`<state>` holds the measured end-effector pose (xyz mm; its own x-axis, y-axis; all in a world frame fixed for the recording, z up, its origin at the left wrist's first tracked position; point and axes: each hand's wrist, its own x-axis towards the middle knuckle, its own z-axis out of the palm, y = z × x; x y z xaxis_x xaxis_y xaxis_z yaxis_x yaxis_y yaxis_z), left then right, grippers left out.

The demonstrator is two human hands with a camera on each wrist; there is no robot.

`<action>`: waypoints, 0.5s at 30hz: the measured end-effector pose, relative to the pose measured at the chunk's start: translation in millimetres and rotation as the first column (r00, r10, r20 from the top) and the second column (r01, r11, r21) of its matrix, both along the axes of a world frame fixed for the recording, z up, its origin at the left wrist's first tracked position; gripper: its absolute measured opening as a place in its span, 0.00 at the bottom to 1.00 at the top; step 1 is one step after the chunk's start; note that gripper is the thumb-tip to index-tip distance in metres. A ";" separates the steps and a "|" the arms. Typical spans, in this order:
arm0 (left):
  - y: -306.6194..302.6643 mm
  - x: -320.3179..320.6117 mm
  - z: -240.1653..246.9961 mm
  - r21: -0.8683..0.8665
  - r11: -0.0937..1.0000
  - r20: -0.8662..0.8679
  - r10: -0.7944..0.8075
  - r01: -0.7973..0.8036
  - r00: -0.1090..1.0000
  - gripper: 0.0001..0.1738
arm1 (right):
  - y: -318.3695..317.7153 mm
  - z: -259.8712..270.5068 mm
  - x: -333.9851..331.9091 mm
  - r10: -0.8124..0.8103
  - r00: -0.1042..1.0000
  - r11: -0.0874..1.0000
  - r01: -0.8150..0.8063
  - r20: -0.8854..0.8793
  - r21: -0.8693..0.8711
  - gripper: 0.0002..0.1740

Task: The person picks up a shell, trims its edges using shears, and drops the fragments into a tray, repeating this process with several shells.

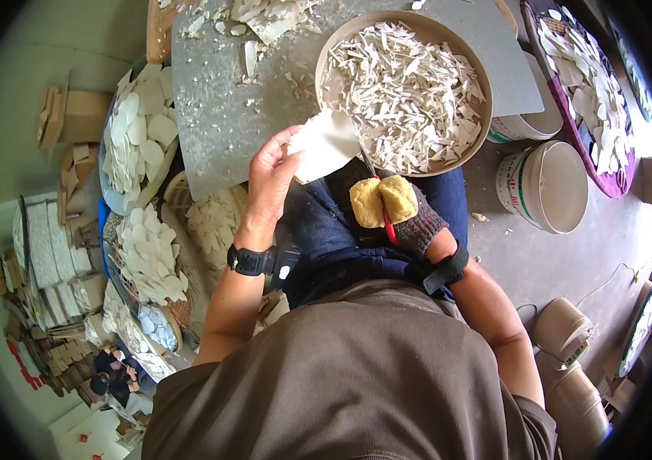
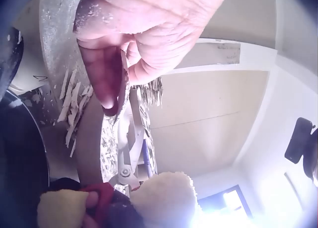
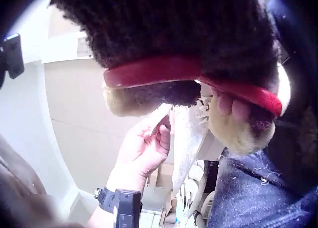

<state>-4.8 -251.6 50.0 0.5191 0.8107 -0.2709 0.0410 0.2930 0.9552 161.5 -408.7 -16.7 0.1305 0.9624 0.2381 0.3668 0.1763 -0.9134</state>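
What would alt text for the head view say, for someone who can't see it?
A bare left hand holds a thin white flat piece beside red-handled metal scissors gripped by a right hand in a dark knitted glove. Beyond them, a round tan shallow tray holds a heap of white slivers.

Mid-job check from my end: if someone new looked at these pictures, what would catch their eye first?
Probably the two chunky yellow pads by the red-handled scissors, at the gloved right hand near the centre of the head view. Next would come the round tub of white strips just beyond, and the pale flat piece that the bare left hand pinches beside it.
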 end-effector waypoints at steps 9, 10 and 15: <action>6.6 4.4 -3.8 0.055 0.992 -0.039 -0.112 0.114 0.993 0.22 | -7.6 21.6 7.6 0.026 0.953 1.000 -0.029 0.303 0.007 0.06; 3.1 6.5 -4.7 0.032 0.997 -0.010 -0.069 0.069 0.998 0.22 | -9.0 24.6 7.9 0.052 0.947 0.999 -0.045 0.318 -0.030 0.06; -3.0 5.1 -16.1 0.134 0.989 0.028 -0.059 0.055 0.998 0.27 | -11.5 5.5 -4.4 -0.002 0.712 0.963 -0.187 -0.702 -0.193 0.16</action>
